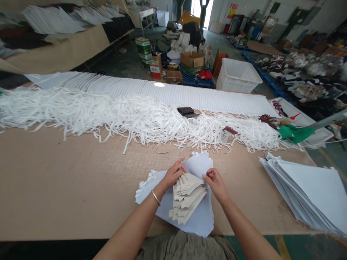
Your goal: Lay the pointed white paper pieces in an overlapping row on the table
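Note:
In front of me lies a fanned stack of beige cut pieces with notched edges, on top of white sheets with jagged ends. My left hand, a bracelet on its wrist, is closed over the upper left end of the beige stack. My right hand has its fingers pinched at the stack's upper right, by the edge of an upright-tilted white sheet. The fingertips partly hide what they grip. Whether the sheets are paper or fabric is unclear.
A long heap of white strips runs across the table, with a dark wallet-like item on it. Behind stands a row of white sheets. More white sheets are stacked at right, near a green cloth.

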The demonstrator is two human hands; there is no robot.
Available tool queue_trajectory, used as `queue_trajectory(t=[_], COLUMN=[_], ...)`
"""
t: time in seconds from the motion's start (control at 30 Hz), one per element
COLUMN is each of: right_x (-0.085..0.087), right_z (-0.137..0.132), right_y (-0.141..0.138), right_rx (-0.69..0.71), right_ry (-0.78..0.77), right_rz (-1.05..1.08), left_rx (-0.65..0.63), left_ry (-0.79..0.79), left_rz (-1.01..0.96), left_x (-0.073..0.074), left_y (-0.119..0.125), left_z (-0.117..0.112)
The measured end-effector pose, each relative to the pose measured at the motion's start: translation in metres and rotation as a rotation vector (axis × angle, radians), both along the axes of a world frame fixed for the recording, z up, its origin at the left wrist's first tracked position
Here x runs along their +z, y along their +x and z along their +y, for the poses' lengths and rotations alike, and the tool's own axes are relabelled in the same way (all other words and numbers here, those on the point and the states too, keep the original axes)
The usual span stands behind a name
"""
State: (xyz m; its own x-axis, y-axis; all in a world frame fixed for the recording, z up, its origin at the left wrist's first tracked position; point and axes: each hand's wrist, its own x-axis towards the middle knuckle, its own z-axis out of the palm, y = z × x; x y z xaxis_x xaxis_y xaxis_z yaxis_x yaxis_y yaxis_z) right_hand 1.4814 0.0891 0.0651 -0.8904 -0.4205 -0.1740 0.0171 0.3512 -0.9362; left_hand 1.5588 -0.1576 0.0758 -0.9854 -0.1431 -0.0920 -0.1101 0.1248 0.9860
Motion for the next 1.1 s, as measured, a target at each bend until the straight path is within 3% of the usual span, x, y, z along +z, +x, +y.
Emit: queue_trajectory(t=[0.07,0.1,0.23,0.3,0.4,0.5,0.67,0.83,0.97,1.1], right_x=[0.005,0.004,-0.013,-0.024,-0.031,-0.028,-0.019,-0.025,-0.028,-0.02], right_z=[-0.001,-0.002,-0.001,0.0,0.0,-0.001,-0.002,-0.002,-0.005,-0.007], right_y=[0.002,-0.001,-0.021,-0.03,-0.032,-0.024,-0.015,-0.03,-0.037,-0.029], right_rx=[-0.078,-0.095,-0.004,0.045,0.06,0.085,0.05,0.121,0.126,0.152], right_ry=[-0.162,-0.148,0.275,0.376,0.355,0.304,0.107,0.377,0.385,0.304], right_rz=[-0.156,-0.181,0.05,0.127,0.142,0.173,0.024,0.118,0.159,0.164], left_rx=[0.019,0.035,0.097,0.077,0.02,0.033,0.036,0.078,-0.01,0.016], left_ry=[0.065,0.093,0.121,0.09,0.01,-0.028,0.082,0.175,0.042,-0.009], left_rz=[-0.02,-0.034,-0.057,-0.045,-0.013,0.013,-0.038,-0.105,-0.044,-0.038], left_x=[-0.007,-0.01,-0.013,-0.009,-0.001,0.001,-0.006,-0.008,-0.002,0.002], left_y=[0.001,0.001,0.004,0.005,0.005,0.004,0.004,0.004,0.002,0.002], left_z=[0.0,0.0,0.004,0.005,0.004,0.002,0.001,0.005,0.003,-0.001])
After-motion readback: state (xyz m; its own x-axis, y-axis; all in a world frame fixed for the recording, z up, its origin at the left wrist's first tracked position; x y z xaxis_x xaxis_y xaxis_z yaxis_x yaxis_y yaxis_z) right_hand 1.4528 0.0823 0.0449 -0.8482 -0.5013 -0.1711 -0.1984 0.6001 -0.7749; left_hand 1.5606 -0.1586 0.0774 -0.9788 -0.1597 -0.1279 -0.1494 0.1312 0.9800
